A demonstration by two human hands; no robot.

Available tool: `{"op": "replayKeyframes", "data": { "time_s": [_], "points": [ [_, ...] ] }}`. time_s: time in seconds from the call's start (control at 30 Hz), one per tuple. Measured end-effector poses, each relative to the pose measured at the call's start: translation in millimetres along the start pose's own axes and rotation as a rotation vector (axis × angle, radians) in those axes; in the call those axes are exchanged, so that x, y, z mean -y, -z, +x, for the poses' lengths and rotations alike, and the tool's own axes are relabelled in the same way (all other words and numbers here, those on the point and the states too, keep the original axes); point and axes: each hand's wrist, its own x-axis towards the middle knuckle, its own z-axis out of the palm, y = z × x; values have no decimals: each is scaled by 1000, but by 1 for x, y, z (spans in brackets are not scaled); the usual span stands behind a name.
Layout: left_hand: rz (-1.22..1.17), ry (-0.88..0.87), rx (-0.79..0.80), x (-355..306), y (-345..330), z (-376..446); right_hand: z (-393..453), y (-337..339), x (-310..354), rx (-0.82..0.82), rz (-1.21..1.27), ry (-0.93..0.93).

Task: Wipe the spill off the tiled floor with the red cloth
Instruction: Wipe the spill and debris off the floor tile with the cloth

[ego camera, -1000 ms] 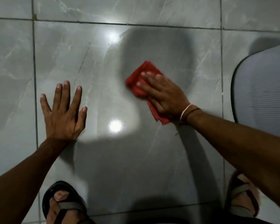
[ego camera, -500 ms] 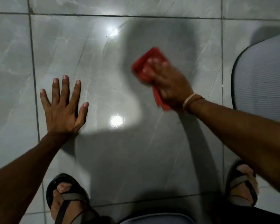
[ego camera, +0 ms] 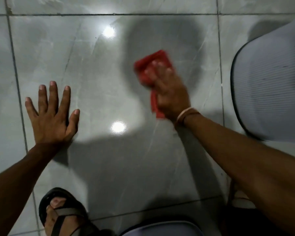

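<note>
The person's right hand (ego camera: 169, 94) presses flat on the red cloth (ego camera: 149, 70), fingers spread over its top and palm down, so the cloth is pinned between the hand and the tiled floor (ego camera: 95, 79) rather than pinched in a fist; both hand and cloth are smeared with motion blur. The cloth is bunched, its wider part poking out beyond the fingertips toward the top of the view and a narrow strip trailing back along the thumb side to the wrist, where a pale band and a darker one (ego camera: 186, 115) circle the arm. It sits on the large grey marbled tile in the middle of the view, inside a round dark shadow. The left hand (ego camera: 52, 114) lies well apart from the cloth, palm flat on the same tile with all five fingers splayed and nothing under it or in it. Two bright light reflections (ego camera: 118, 127) shine on the glossy tile between the hands (no puddle can be made out on the surface). A pale ribbed mat (ego camera: 269, 89) with a dark edge lies on the floor to the right of the cloth, near but not touching it. A sandalled foot (ego camera: 61, 217) stands at the lower left, and no container appears anywhere.
</note>
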Motion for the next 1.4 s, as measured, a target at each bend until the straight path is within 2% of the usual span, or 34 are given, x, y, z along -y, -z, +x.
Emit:
{"op": "replayKeyframes", "data": {
  "time_s": [0.03, 0.07, 0.1, 0.13, 0.23, 0.3, 0.33, 0.4, 0.5, 0.6, 0.67, 0.73, 0.8, 0.87, 0.9, 0.93, 0.97, 1.07, 1.13, 1.2, 1.23, 1.27, 1.33, 1.4],
  "points": [
    [-4, -3, -7, 0, -1, 0, 7, -1, -4, -55, -10, -224],
    [0, -8, -7, 1, -2, 0, 6, -6, 6, -81, 3, -366],
    [4, -9, -5, 2, -3, 0, -6, -13, 23, -93, 5, -401],
    [3, -9, -3, 2, -3, 2, -28, -17, 45, -60, 21, -326],
    [-12, 7, -2, 1, -2, 0, -122, -7, 85, 286, 105, 284],
    [-16, 5, -8, 1, -3, 0, -136, 2, 55, 404, 106, 597],
    [-7, 4, -15, 1, -5, 0, -127, 3, 33, 407, 119, 662],
    [1, 11, -19, 2, -5, 0, -84, 8, -3, 319, 73, 550],
    [-2, 4, -10, 4, -6, -2, 4, 12, -43, 106, 7, 12],
    [18, -6, -11, 3, -5, 1, 80, -1, -13, 12, 13, -378],
    [5, 1, -4, 3, -6, 0, 92, -14, 36, -10, 46, -412],
    [-4, -3, -6, 3, -7, 0, 79, -23, 76, 35, 76, -250],
    [-8, -3, -3, 5, -7, 1, 57, -24, 82, 134, 87, 63],
    [-15, 4, -3, 5, -6, 0, 46, -14, 45, 227, 78, 403],
    [-11, 1, -8, 5, -6, 0, 47, -6, 18, 261, 63, 483],
    [-6, -5, -12, 4, -6, 0, 50, 2, -11, 265, 48, 455],
    [-5, -10, -16, 3, -5, 0, 48, 9, -41, 222, 42, 323],
    [-6, -12, -19, 1, -3, 1, 32, 32, -100, 27, 44, -357],
    [-4, -11, -17, -2, -1, 1, 30, 26, -90, -109, 54, -747],
    [14, -9, -29, -2, -1, 2, 37, 8, -38, -180, 150, -968],
    [15, -12, -26, -2, -1, 2, 35, -4, -4, -192, 192, -946],
    [8, -12, -21, -1, -2, 1, 26, -17, 34, -169, 176, -787],
    [-5, -14, -19, 2, -3, 2, -11, -35, 94, -17, 100, -273],
    [-18, -20, -35, 3, -4, 1, -59, -31, 97, 188, 82, 186]
  ]
}}
